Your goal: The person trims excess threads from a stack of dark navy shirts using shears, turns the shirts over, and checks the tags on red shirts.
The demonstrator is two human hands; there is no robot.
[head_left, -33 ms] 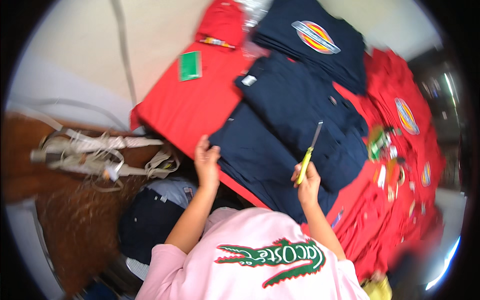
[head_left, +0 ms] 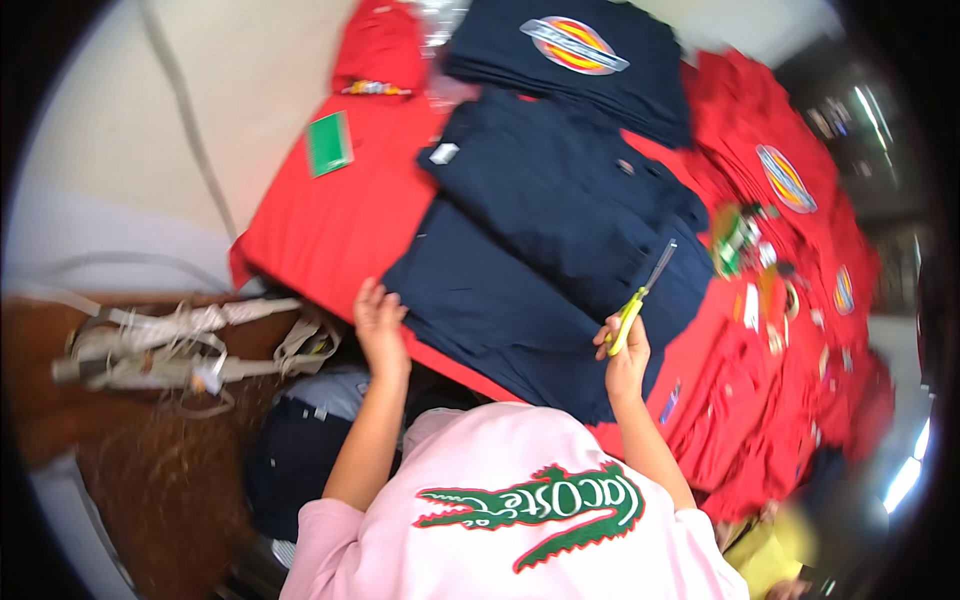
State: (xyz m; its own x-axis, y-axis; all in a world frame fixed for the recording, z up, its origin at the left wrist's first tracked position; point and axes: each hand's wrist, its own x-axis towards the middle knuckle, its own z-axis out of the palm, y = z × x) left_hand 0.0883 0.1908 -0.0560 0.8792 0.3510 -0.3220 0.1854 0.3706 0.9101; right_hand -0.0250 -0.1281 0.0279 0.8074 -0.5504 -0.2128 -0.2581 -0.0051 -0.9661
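Note:
My right hand (head_left: 627, 362) is closed around the yellow handle of a slim pair of scissors (head_left: 640, 303), whose narrow metal blades point up and away over dark navy cloth. My left hand (head_left: 381, 325) has its fingers loosely apart and holds nothing. It is at the near left edge of a navy garment (head_left: 490, 285); whether it touches the cloth I cannot tell. That garment, perhaps trousers, lies folded over itself with a small white tag (head_left: 444, 154) at its far left corner. Red cloth (head_left: 330, 225) spreads beneath it.
Folded navy shirts (head_left: 640, 80) with a round emblem lie at the back. A green card (head_left: 330, 144) rests on the red cloth. Small items (head_left: 738, 245) and rumpled red garments (head_left: 740, 420) are on the right. Tangled pale straps (head_left: 190, 335) and dark clothes (head_left: 300, 450) are at left.
The view has shifted, so the cloth appears further left. The scissors in my right hand have turned to point more to the right. My left hand stays by the garment's edge.

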